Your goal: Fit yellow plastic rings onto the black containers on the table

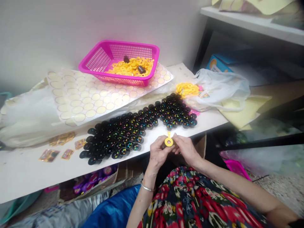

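Observation:
Just off the table's front edge, my left hand (pixel 158 151) and my right hand (pixel 186 148) come together around a small yellow ring-shaped piece (pixel 168 142) with a short tab pointing away from me. Its centre is pale pink. Fingers of both hands are closed at its sides; whatever lies beneath it is hidden. Right in front of my hands, many round black cups (pixel 125 134) with coloured specks inside stand packed together on the white table (pixel 152 134). More yellow ring pieces (pixel 135 66) fill part of a pink basket (pixel 95 74) at the back.
Sheets of round stickers (pixel 92 101) lie under the basket. A white plastic bag (pixel 220 85) and yellow rings (pixel 187 89) are at the right. Small printed packets (pixel 48 155) lie at the left. Below the table stands a carton of purple items (pixel 95 180). A shelf (pixel 251 23) juts out upper right.

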Demonstrator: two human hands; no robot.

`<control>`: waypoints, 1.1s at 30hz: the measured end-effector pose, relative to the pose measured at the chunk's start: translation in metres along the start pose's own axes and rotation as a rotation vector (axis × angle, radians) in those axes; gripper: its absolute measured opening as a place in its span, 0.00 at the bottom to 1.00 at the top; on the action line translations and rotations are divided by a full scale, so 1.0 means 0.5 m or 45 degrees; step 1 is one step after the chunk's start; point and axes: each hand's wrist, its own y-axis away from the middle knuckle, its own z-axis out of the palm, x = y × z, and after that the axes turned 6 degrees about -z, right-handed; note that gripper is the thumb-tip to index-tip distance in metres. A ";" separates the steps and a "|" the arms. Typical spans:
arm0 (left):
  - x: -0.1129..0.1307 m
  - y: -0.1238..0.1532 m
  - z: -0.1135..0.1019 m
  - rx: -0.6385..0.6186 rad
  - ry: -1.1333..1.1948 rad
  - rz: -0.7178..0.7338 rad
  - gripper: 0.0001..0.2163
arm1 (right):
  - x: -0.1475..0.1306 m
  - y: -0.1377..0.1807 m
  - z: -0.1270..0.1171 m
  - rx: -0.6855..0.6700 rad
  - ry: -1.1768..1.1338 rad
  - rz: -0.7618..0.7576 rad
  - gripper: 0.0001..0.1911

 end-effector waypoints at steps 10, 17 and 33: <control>0.022 -0.007 0.000 -0.283 -0.323 0.320 0.20 | -0.001 -0.043 -0.083 -0.680 -0.484 0.358 0.23; 0.016 0.002 0.017 -0.388 -0.470 0.372 0.18 | -0.012 -0.049 -0.108 -0.829 -0.164 0.303 0.17; 0.044 0.017 0.040 -0.350 -0.508 0.541 0.12 | 0.027 -0.013 -0.132 -0.820 -0.595 0.225 0.31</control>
